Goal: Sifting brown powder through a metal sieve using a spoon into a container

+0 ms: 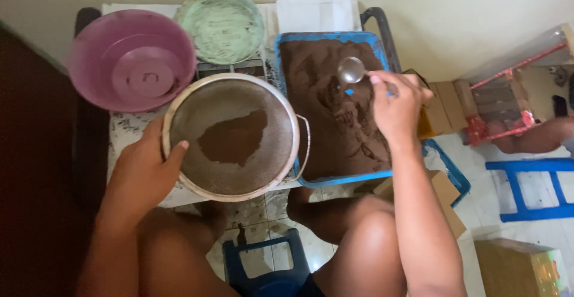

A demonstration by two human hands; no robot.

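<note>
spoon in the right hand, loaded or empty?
Empty: the spoon bowl shows bare shiny metal, held by the right hand above the brown powder in the blue tray.

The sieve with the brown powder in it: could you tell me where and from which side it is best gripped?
Probably the wire loop handle on the sieve, taken from the right. It sticks out clear of the rim, beside the blue tray. The left hand already grips the opposite rim, thumb over the edge.
</note>
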